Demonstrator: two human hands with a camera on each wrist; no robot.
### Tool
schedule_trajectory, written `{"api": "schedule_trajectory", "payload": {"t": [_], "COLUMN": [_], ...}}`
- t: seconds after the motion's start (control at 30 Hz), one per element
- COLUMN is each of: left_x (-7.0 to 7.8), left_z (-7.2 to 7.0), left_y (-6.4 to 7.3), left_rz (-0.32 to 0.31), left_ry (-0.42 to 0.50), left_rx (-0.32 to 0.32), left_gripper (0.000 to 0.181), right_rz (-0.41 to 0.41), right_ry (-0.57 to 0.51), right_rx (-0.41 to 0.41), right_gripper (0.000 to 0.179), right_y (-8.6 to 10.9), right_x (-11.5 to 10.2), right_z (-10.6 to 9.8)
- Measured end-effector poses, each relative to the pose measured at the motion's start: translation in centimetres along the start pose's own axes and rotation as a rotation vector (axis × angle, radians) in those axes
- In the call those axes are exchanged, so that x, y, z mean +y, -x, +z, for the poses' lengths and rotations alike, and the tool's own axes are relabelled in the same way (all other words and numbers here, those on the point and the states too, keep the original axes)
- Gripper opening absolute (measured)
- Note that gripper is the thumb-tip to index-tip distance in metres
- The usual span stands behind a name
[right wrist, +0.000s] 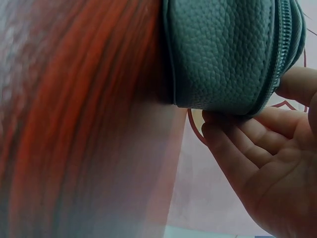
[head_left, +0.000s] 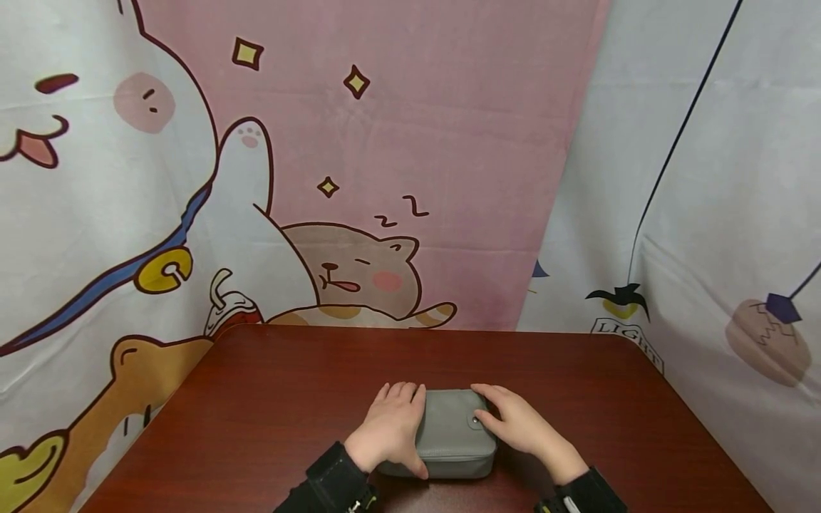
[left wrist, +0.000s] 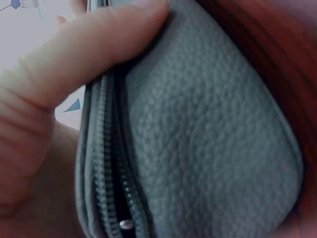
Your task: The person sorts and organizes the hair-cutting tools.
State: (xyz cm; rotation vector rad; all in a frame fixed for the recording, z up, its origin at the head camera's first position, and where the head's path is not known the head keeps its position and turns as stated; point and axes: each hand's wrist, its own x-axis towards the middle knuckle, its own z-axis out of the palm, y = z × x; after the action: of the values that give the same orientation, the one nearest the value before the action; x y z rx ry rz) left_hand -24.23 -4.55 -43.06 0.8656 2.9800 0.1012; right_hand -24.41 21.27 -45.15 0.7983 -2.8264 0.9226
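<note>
L+R hands (head_left: 390,426) (head_left: 515,423) on part-unzipped gry case (head_left: 449,431)

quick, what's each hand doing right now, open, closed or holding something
Left hand: holding the grey case by its left side, thumb over the front edge.
Right hand: at the case's right side; can't tell if it grips.

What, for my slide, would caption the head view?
A grey case on a table, left hand at its left side, right hand at its far right corner.
</note>
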Motion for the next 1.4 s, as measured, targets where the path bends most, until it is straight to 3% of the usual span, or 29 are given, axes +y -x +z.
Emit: {"api": "schedule_trajectory", "payload": {"t": [0.4,0.73,1.1,1.27,1.4], "left_x": [-0.1,-0.3,-1.0,-1.5,-2.4], "left_z": [0.3,0.6,0.5,0.6,0.6], "left_y": [-0.2,-0.3,-0.4,-1.0,-1.7], "left_rz": [0.014,0.034,0.072,0.112,0.180], "left_ry": [-0.073,-0.075,-0.096,-0.096,-0.124], "left_rx": [0.028,0.036,0.032,0.017,0.016], "left_gripper": [0.124,0.122,0.121,0.120,0.119], "right_rz": [0.016,0.049,0.025,0.033,0.024], "right_ry": [-0.014,-0.029,-0.014,-0.018,-0.019], "right_rx": [0.010,0.023,0.041,0.046,0.045], "right_gripper": [0.047,0.046,0.045,0.045,0.045], "right_y": [0.1,0.1,0.3,0.4,0.7], "right_x": [0.0,0.0,-0.4,-0.4,-0.3], "right_z": [0.4,0.8,0.9,0.8,0.6]}}
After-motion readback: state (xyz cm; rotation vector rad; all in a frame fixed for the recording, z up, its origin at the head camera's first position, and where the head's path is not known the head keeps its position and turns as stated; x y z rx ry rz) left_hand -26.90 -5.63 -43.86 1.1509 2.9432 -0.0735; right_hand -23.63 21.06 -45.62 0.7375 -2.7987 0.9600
